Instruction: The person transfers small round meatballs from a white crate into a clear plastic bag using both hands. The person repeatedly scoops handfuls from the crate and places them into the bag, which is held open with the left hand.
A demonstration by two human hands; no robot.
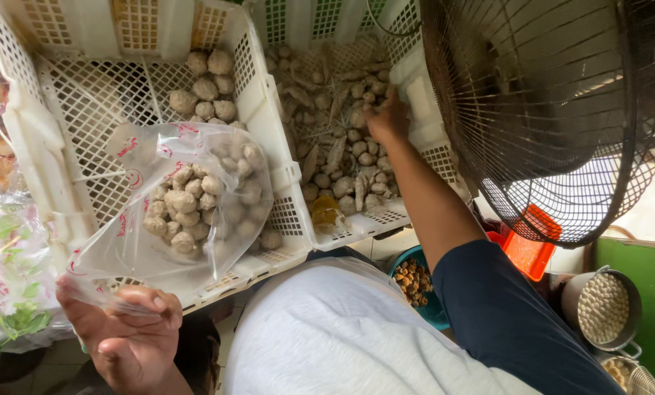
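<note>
**Desk:** What does the frame show?

**Photographer:** A person leans over two white lattice crates. The left hand [126, 333] pinches the rim of a clear plastic bag [174, 197] between thumb and fingers, holding it open over the left crate [64, 117]. The bag is already part-filled with pale round meatballs [185, 208]. The right hand [386, 117] reaches deep into the right crate [422, 95], fingers curled down among a mixed heap of balls and long pieces [338, 153]; whether it has closed on anything, I cannot tell, the fingertips are buried.

**Desk:** Where does trouble come from?

**Photographer:** The bag, in my judgement. It hangs from one pinch at the edge, sagging sideways with the load resting near its middle. A slip of that thumb and the mouth collapses, or the contents roll back out into the crate, among the loose balls [206, 88] at its far end.

**Desk:** Anything else?

**Photographer:** The reach. The right arm stretches well away from the bag, just beside the wire guard of a standing fan [554, 110]. A hurried carry across the gap between crates could drop pieces through to the floor or into the teal bowl [415, 281] below. The crates also overhang their support at the near edge, so a heavy lean looks risky.

**Desk:** And the surroundings?

**Photographer:** A metal pot of pale beads [601, 307] at lower right, bagged greens [9, 292] at left.
</note>
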